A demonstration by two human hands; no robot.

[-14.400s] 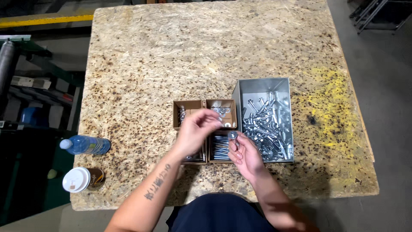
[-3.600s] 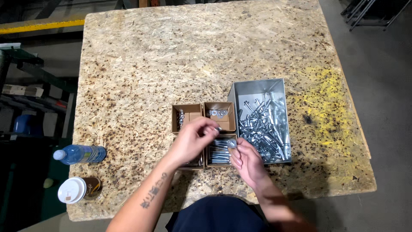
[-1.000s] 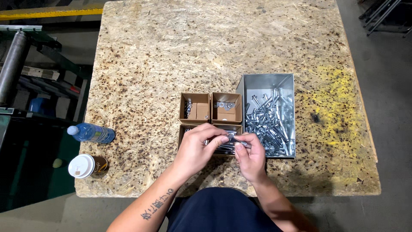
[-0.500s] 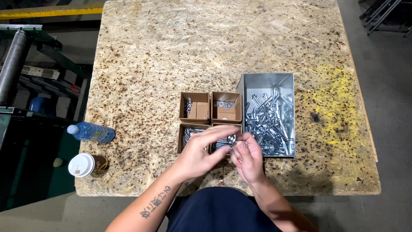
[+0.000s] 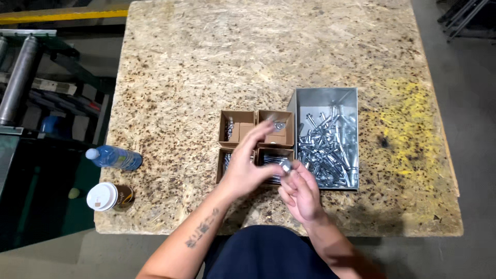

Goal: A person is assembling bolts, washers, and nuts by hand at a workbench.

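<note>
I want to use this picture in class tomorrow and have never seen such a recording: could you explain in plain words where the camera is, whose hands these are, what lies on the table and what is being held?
There is no machine here. The camera sits on a person's head and looks down, so both hands are that person's own. The left hand reaches over four small cardboard boxes, its fingers blurred above the far right one. The right hand holds a small silvery metal part at its fingertips; I cannot tell exactly what kind. Beside the boxes stands a grey metal bin full of shiny bolts. All rest on a chipboard table. At its left edge lie a water bottle and a lidded paper cup.
</note>
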